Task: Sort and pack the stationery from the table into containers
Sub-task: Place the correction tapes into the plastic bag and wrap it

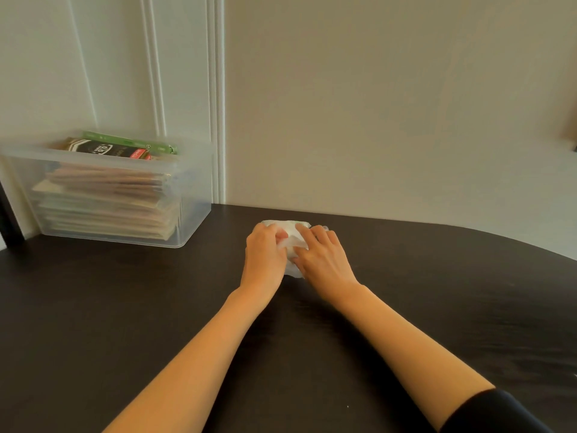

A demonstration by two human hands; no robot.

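Two bare hands meet over a small white crumpled bundle (292, 237) of thin wrapping lying on a dark brown wooden table (125, 307), close to the middle of the surface's far edge. The left hand (263, 254) curls its fingers over the bundle's left side. The right hand (323, 257) lies across the right side, its forefinger over the top and its thumb pressing in from below, so that a fold of the white material is pinched between them. Whether the wrapping is plastic or paper cannot be told, and what it holds is hidden.

A black sleeve (493, 414) covers the right arm above the elbow, at the surface's near right.

At the far left corner of the surface stands a clear, rectangular plastic container (193, 195), well apart from the hands. A stack of flat packets in pale and brownish tones (106, 198) fills it nearly to the rim, with a black packet (106, 150) and a green packet (125, 142) on top. Behind the table rises a cream wall (374, 104).
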